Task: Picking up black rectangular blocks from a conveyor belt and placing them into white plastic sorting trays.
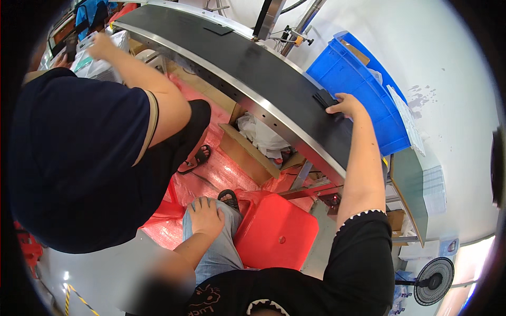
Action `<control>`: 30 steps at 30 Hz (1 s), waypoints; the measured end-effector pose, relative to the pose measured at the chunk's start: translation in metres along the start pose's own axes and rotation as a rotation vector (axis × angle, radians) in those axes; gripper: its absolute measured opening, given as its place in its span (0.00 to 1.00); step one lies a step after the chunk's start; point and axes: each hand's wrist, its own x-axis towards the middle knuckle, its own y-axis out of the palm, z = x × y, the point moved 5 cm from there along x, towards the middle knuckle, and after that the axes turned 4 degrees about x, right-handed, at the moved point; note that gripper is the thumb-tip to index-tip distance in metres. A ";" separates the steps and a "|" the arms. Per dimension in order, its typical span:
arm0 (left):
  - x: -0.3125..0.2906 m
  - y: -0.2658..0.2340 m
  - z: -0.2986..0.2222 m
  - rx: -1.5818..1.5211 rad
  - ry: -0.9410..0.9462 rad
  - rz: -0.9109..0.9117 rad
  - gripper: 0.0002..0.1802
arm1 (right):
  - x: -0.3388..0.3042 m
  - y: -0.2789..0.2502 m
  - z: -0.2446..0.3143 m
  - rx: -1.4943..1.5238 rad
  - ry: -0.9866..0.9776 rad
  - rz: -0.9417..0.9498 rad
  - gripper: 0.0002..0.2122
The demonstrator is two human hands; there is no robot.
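My right hand (346,105) reaches out over the dark conveyor belt (253,60), its thumb and fingers closed on a small stack of thin black flat pieces (323,98). The stack sits at the belt's far side, beside a blue plastic crate; the exact kind of the pieces does not show. Farther up the belt lies another flat black piece (218,30), apart from my hands. My left hand (206,217) rests palm down on my knee in light blue jeans, fingers spread and holding nothing.
The blue crate (358,95) stands against the belt's far edge. At left a co-worker in a dark shirt (84,158) reaches toward white plastic bags (105,60). A red stool (276,231), an open cardboard box (247,152) and a black fan (434,281) are nearby.
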 end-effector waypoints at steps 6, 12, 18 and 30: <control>0.003 -0.004 -0.003 0.015 0.008 -0.031 0.22 | -0.013 -0.018 -0.029 -0.166 -0.116 -0.079 0.38; -0.002 -0.004 0.000 -0.023 -0.002 -0.009 0.23 | -0.079 -0.015 -0.031 -0.327 -0.301 -0.449 0.33; -0.005 -0.008 -0.002 -0.019 0.012 -0.016 0.22 | -0.125 -0.006 -0.009 -0.441 -0.482 -0.608 0.31; -0.002 -0.007 -0.006 -0.030 0.050 -0.107 0.21 | -0.072 0.004 0.112 0.007 -0.541 -0.357 0.34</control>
